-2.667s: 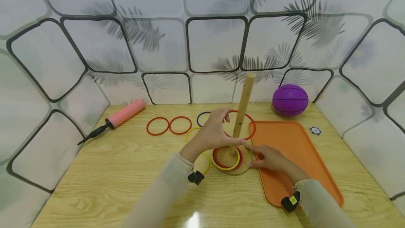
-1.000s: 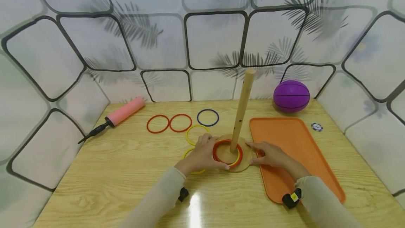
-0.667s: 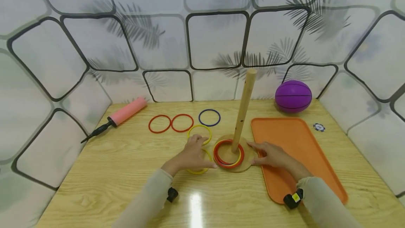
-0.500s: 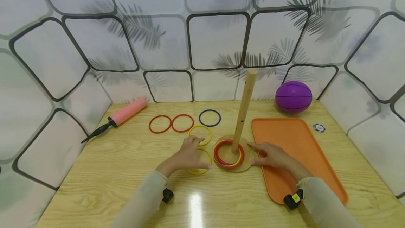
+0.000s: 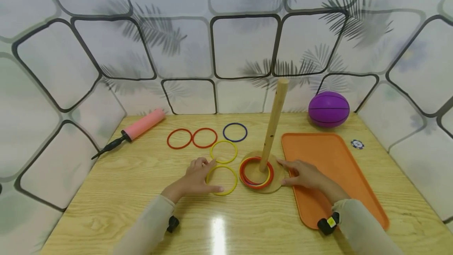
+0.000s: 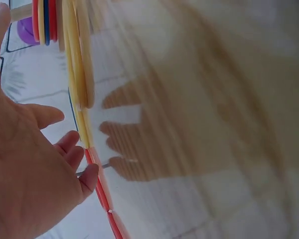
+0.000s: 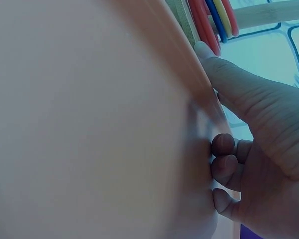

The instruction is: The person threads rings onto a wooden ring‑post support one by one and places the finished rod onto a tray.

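A wooden ring-toss stand (image 5: pixel 274 127) rises from a round base (image 5: pixel 278 178). Red, yellow and blue rings (image 6: pixel 53 20) lie stacked around its pole. My right hand (image 5: pixel 306 174) holds the base's right rim between thumb and index finger, its other fingers curled in the right wrist view. My left hand (image 5: pixel 192 180) is spread, thumb apart from the fingers, at the left side of the nearer yellow ring (image 5: pixel 236 181); whether it touches the ring cannot be told. Another yellow ring (image 5: pixel 236 151) lies just behind, flat on the table.
Two red rings (image 5: pixel 167 139) (image 5: pixel 216 137) and a blue ring (image 5: pixel 246 132) lie farther back. An orange tray (image 5: pixel 329 160) sits under my right forearm. A purple ball (image 5: pixel 328 109), a poker chip (image 5: pixel 357 144) and a pink hand pump (image 5: pixel 145 124) stand around the table (image 5: pixel 124 192).
My left hand lowered a red ring over the pole onto the stack, let it go, and moved left to the nearer yellow ring. The right hand stays at the base.
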Tool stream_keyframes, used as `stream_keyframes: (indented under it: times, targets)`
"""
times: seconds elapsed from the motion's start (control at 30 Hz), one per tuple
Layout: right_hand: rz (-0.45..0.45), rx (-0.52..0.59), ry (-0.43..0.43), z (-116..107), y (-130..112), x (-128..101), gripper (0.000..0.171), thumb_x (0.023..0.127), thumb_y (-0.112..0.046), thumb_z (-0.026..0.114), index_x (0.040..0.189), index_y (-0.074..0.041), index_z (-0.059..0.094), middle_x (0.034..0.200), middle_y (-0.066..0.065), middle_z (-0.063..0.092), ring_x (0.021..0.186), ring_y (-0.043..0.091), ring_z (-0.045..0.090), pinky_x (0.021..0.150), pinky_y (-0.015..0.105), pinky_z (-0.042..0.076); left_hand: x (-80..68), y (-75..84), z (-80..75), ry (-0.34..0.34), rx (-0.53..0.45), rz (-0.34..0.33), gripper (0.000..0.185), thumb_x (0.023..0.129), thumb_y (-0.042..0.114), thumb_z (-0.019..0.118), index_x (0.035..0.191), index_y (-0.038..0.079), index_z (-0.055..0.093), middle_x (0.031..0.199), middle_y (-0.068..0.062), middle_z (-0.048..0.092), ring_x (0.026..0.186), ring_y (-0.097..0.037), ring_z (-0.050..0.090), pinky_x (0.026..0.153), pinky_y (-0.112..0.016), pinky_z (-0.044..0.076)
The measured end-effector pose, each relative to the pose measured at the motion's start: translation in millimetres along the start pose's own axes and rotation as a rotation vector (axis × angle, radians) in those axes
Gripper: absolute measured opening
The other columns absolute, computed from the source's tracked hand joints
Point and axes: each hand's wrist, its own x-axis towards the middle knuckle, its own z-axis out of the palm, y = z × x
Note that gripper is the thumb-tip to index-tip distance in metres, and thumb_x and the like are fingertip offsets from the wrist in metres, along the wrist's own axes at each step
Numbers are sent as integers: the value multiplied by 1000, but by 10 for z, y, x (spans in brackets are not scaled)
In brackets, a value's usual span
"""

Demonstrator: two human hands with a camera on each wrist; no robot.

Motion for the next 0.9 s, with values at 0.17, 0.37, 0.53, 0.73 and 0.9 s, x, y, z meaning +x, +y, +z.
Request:
stream_keyframes:
  times: [0.17, 0.37, 0.53, 0.73, 0.9]
  targets:
    - [-1, 1, -3, 8, 12, -1, 76, 79, -49, 70, 141, -13, 46, 100, 4, 56, 83, 16, 45, 67, 33, 34, -6, -19, 3, -42, 74, -18, 105, 69, 70, 67, 150, 15, 29, 127, -10, 33, 107, -27, 28, 87, -42, 27]
    - [5, 8, -5, 5, -6, -11, 75, 79, -48, 70, 141, -13, 46, 97, 3, 54, 81, 16, 43, 66, 33, 33, 16, -18, 34, -57, 132, -12, 118, 59, 74, 71, 150, 15, 27, 130, -10, 31, 111, -27, 27, 90, -42, 26]
    - [11, 17, -7, -1, -34, -18, 75, 79, -46, 71, 141, -12, 46, 91, 2, 52, 78, 17, 41, 65, 33, 31, 14, 9, 52, -60, 170, -13, 120, 57, 71, 75, 150, 14, 27, 132, -13, 30, 118, -30, 25, 93, -46, 26]
    - [16, 7, -2, -5, -26, -13, 75, 79, -47, 71, 141, -13, 47, 91, 1, 52, 78, 17, 41, 64, 33, 31, -13, 46, 46, -46, 185, 0, 112, 60, 68, 76, 149, 15, 32, 128, -13, 32, 110, -30, 28, 88, -44, 26]
    - [14, 7, 0, -2, -12, -15, 75, 79, -47, 71, 141, -12, 47, 94, 3, 53, 79, 17, 41, 65, 33, 31, -21, 49, 48, -22, 134, 7, 104, 60, 60, 81, 145, 18, 39, 124, -13, 33, 107, -30, 29, 85, -44, 26]
